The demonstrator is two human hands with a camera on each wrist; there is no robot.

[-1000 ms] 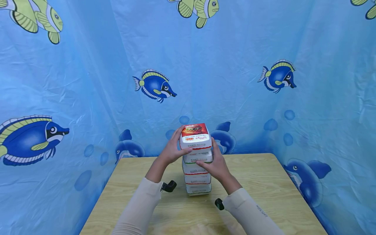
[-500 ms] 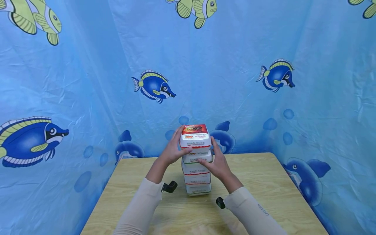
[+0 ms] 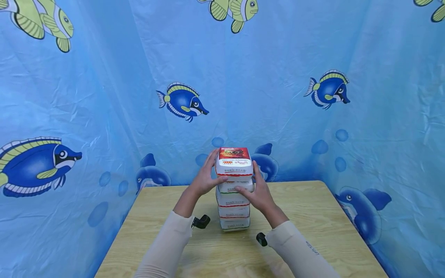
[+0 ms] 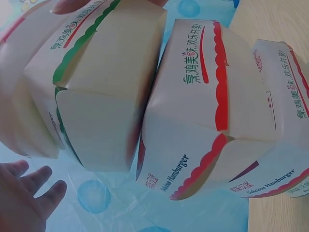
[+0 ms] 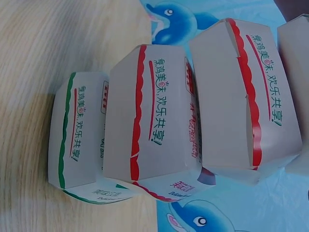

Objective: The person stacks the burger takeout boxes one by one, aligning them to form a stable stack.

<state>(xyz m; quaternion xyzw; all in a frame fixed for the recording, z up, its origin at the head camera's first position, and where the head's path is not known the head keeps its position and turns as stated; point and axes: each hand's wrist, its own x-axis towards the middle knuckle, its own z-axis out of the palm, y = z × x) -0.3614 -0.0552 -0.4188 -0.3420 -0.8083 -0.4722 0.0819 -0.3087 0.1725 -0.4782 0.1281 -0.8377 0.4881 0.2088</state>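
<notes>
**A:** Head view: what surrounds the stack?

**B:** A tower of burger boxes (image 3: 233,193) stands on the wooden table (image 3: 313,227), midway between its left and right edges and nearer the far edge. A blue curtain with printed fish (image 3: 182,101) closes in the table at the back and on both sides. The left hand (image 3: 204,178) cups the top box (image 3: 233,162) from the left, thumb on its front face, fingers curled round its far side. The right hand (image 3: 259,193) lies against the stack's right side, one level lower, thumb across the front of the second box (image 3: 233,186). A small black device sits at each wrist.

**B:** The hands cover the sides of the upper boxes; how many boxes make up the stack is hard to count.

**A:** And the left wrist view?

**B:** Box walls crowd the picture: a green-trimmed box (image 4: 91,92) and a red-trimmed box (image 4: 203,106) beside it, the stack running sideways across the view. Fingertips (image 4: 36,186) show at the lower left corner, loosely spread, off the card. The uppermost box is blurred and cut off at the left edge.

**A:** The right wrist view?

**B:** The same stack, again sideways: a green-edged bottom box (image 5: 77,140) rests on the table (image 5: 48,48), red-edged ones stacked on it. The right hand itself is out of this picture. The box at the right edge is cropped.
</notes>
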